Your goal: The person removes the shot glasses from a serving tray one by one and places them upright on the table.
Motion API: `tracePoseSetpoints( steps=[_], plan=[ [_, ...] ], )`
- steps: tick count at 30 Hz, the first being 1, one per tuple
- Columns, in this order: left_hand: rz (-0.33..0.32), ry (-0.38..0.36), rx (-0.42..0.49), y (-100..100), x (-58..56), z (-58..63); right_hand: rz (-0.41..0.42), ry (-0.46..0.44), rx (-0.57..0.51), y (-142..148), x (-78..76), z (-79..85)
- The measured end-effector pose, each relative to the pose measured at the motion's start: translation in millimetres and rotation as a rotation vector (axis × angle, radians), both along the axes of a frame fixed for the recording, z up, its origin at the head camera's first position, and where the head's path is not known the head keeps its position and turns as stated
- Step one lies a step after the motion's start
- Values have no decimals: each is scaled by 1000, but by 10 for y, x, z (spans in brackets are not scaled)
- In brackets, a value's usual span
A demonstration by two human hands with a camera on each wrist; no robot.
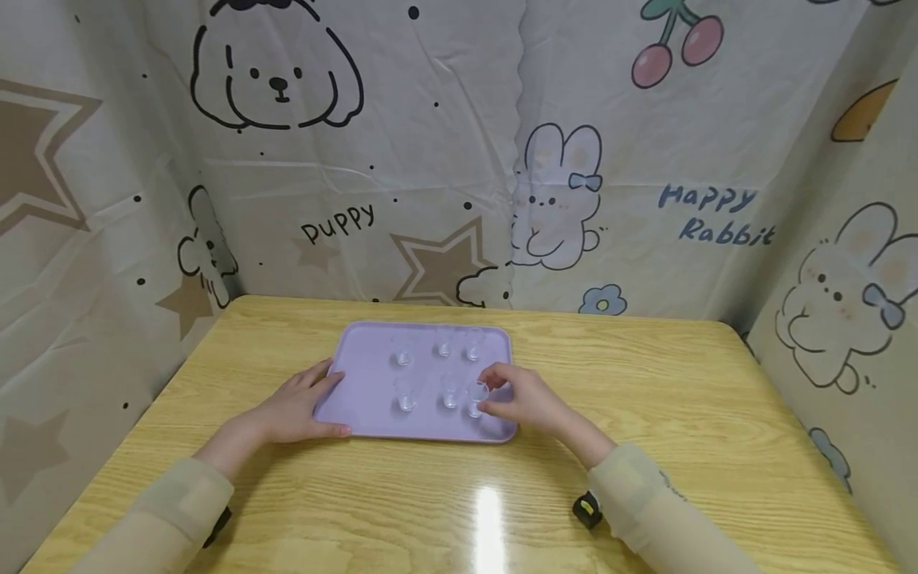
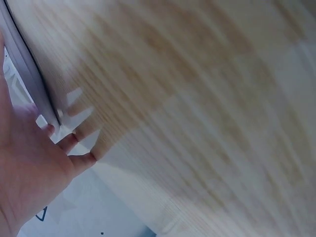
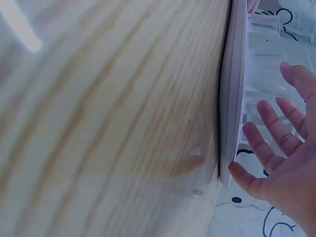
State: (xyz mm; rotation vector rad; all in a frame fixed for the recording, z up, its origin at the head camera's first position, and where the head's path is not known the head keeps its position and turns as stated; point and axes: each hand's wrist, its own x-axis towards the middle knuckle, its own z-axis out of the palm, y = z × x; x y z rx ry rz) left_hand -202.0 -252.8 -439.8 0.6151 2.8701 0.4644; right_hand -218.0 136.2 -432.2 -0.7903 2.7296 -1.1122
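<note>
A pale purple tray [image 1: 369, 414] lies on the table with several small clear plastic cups on it, in two rows. My left hand [image 1: 294, 406] rests on the tray's left end, its thumb along the front edge and its fingers spread along the side. In the left wrist view, that hand's outer fingertips [image 2: 89, 158] touch the tabletop beside the tray. At the tray's front right, my right hand [image 1: 527, 396] pinches a clear cup [image 1: 476, 408] between thumb and index finger. This cup [image 3: 266, 74] stands upright in the right wrist view, the other fingers spread beside it.
The wood-grain table [image 1: 631, 383] extends around the tray. Behind it and at both sides hangs a cream cloth [image 1: 430, 159] printed with puppies, rabbits and stars. Other clear cups [image 1: 449, 396] stand close to the left of the pinched one.
</note>
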Motion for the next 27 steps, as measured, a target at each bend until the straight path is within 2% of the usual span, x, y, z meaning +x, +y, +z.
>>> tracePoseSetpoints(
  steps=[6, 13, 21, 27],
  plan=[
    [3, -9, 6, 20, 1, 4, 2, 19, 0, 33, 36, 22],
    [8, -8, 3, 6, -2, -12, -22, -1, 0, 104, 75, 87],
    [5, -12, 9, 6, 5, 0, -10, 29, -10, 259, 64, 304],
    [6, -16, 12, 14, -2, 2, -51, 65, -2, 453, -3, 440]
  ],
)
